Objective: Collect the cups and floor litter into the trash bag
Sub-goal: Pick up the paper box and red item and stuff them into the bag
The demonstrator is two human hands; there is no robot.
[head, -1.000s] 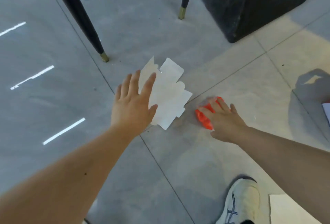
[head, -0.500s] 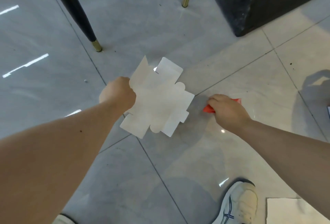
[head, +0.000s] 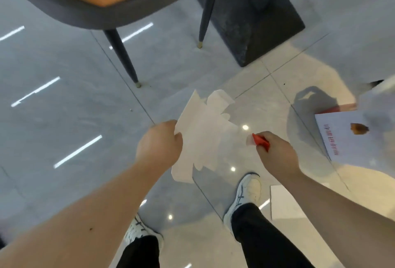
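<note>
Head view: left hand (head: 159,145) pinches the flattened carton (head: 203,137), right hand (head: 275,153) clutches a red scrap (head: 260,141) — keep both grips firm, carry straight to the bag.

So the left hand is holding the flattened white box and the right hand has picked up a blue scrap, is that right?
Not quite. In the head view the scrap pinched in the right hand is red, not blue. The rest holds: the left hand is holding the flattened white box.
</note>
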